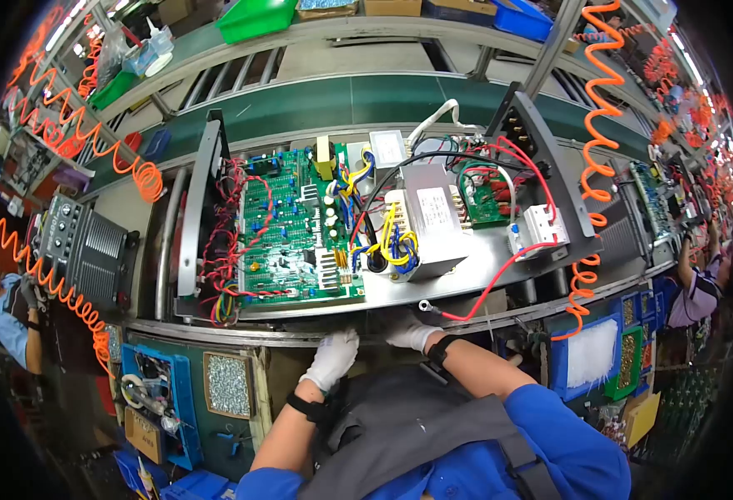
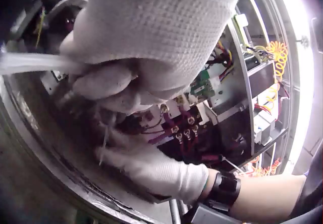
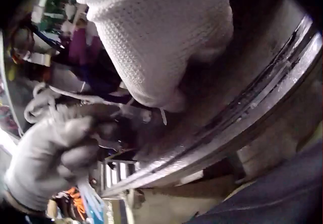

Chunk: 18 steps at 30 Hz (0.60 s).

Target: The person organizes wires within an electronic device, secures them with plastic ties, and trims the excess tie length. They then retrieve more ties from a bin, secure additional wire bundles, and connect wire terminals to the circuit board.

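My left hand (image 1: 333, 358) is at the front edge of the metal chassis (image 1: 300, 313). Its fingers curl round several thin white strips (image 2: 35, 62), whose ends also show in the right wrist view below that glove (image 3: 43, 161). Beside it, my right hand (image 1: 412, 333) reaches under the chassis front; in the left wrist view this glove (image 2: 151, 168) pinches a thin white strip (image 2: 104, 146). Wires and ring terminals (image 2: 187, 132) lie behind the hands. On the chassis are a green circuit board (image 1: 279, 225), a transformer (image 1: 437, 212) and a loose red cable (image 1: 487, 292). The fingertips are partly dark and blurred.
A blue tray (image 1: 185, 408) and a box of small metal parts (image 1: 228, 383) stand at the lower left. White strips fill a blue bin (image 1: 592, 354) at the right. Orange coiled hoses (image 1: 604, 108) hang on both sides. Another unit (image 1: 91, 250) stands left on the rollers.
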{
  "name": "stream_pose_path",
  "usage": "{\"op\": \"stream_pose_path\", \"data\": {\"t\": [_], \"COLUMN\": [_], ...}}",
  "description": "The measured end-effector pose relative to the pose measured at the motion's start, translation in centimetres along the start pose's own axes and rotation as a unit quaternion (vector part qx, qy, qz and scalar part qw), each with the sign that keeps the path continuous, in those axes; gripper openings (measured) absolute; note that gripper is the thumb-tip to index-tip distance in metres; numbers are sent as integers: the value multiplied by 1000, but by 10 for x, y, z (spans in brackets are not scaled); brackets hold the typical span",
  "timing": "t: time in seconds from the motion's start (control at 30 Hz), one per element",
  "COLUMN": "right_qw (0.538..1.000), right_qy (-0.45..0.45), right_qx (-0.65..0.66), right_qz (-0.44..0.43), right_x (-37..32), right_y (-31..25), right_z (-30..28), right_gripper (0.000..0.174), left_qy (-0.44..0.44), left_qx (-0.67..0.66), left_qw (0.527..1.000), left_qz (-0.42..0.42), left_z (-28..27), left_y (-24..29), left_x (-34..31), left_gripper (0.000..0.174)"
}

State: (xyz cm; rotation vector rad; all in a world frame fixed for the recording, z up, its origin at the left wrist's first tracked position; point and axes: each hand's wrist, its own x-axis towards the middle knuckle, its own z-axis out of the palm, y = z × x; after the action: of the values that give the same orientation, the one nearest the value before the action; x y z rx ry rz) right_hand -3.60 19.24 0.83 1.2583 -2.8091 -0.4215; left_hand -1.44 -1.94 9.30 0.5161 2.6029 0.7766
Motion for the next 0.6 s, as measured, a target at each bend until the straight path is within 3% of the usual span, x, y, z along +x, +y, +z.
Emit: {"op": "stream_pose_path", "data": {"t": [0.03,0.07,0.1,0.13,0.17,0.23,0.27,0.3,0.37,0.43,0.5,0.57,0.6], "right_qw": [950,805,789,748,731,780,779,783,787,689,695,683,749], "right_qy": [-126,-234,-230,-125,15,46,52,79,114,146,170,142,175], "right_qx": [274,520,534,628,663,611,609,597,572,666,651,681,613], "right_qz": [83,162,197,173,158,124,136,156,199,245,252,221,181], "right_x": [-1,-4,-13,-21,-25,-22,-23,-26,-36,-46,-50,-54,-59], "right_y": [13,23,24,29,15,7,6,6,9,8,14,29,38], "right_z": [-46,-94,-132,-186,-199,-234,-247,-256,-274,-290,-309,-321,-316], "right_gripper": [49,49,48,49,44,34,34,28,23,21,21,23,23], "left_qy": [-9,-1,-32,-59,-90,-198,-263,-272,-322,-347,-381,-389,-370], "left_qx": [-26,17,14,-58,-128,-195,-244,-236,-464,-460,-450,-408,-436], "left_qw": [999,998,996,995,987,958,933,932,825,817,807,826,819], "left_qz": [-18,61,76,53,30,71,25,34,-17,-9,-20,-23,-36], "left_z": [-14,-20,-44,-59,-68,-80,-97,-120,-144,-141,-155,-154,-156], "left_y": [-2,-14,-3,7,14,28,42,54,76,76,90,98,105], "left_x": [-4,-14,-24,-32,-36,-33,-33,-38,-34,-32,-34,-28,-27], "left_gripper": [28,28,26,25,24,22,18,18,13,14,15,14,12]}}
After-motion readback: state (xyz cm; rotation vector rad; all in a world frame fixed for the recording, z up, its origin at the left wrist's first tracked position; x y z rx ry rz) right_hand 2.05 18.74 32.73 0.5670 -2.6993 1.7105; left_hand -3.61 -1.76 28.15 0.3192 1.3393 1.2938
